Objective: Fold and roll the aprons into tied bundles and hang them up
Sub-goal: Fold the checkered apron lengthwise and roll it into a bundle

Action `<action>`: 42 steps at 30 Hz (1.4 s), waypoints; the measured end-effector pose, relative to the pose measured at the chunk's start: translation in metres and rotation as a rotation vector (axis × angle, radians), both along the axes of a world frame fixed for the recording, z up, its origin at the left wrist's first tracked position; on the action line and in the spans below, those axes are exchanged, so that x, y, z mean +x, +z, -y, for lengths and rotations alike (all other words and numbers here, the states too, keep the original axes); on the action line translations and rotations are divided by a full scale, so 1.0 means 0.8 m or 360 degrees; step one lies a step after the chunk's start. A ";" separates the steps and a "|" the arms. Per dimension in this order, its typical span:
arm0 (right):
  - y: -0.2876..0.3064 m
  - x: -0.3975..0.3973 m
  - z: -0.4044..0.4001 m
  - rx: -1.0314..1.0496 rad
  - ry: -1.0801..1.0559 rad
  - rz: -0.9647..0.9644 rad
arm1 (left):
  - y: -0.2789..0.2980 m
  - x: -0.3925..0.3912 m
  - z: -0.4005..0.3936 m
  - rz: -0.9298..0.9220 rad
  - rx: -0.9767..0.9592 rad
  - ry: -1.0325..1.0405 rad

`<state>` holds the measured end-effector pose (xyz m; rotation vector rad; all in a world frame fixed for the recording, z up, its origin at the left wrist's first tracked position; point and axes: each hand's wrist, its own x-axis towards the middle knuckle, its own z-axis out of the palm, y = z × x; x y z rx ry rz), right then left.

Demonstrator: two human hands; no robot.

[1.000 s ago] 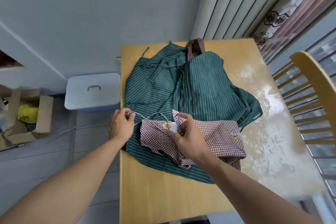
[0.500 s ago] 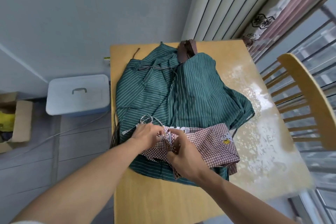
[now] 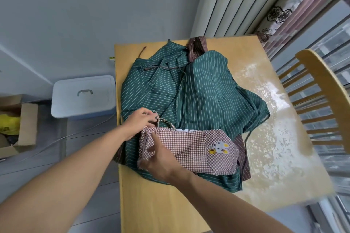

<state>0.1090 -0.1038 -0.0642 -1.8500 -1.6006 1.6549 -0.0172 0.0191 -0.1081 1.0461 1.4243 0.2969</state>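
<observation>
A folded red-and-white checked apron [image 3: 191, 149] with a small rabbit patch [image 3: 218, 146] lies on top of a spread green striped apron [image 3: 200, 89], at the near edge of that green cloth, on a yellow wooden surface [image 3: 151, 204]. The person's left hand [image 3: 139, 122] rests at the far left corner of the checked apron, fingers [image 3: 149, 117] curled closed around its thin checked tie string [image 3: 164, 122]. The right hand [image 3: 161, 159] sits on the checked apron's left end, fingers pinching a fold of the fabric. A brown striped apron [image 3: 243, 159] peeks out from under the green one, just right of the checked apron and again at the green cloth's far edge. Left of the surface, on the floor, stand a pale blue lidded storage box [image 3: 83, 96] and an open cardboard box [image 3: 20, 126]. A wooden chair [image 3: 325, 98] stands to the right of the surface
</observation>
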 end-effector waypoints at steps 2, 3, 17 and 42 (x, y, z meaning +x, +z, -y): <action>-0.003 0.014 0.005 0.0139 0.0192 0.0198 | -0.009 -0.023 0.018 -0.0149 -0.0047 -0.0092; -0.003 0.028 0.009 0.0283 0.0253 0.0295 | -0.014 -0.030 0.028 -0.0236 -0.0047 -0.0157; -0.008 0.304 -0.021 -0.0126 0.0001 0.0434 | -0.050 -0.007 0.064 -0.0603 -0.0041 -0.0144; 0.024 0.326 -0.033 -0.0397 0.1131 0.0749 | -0.033 0.009 0.060 -0.0453 -0.0118 0.0047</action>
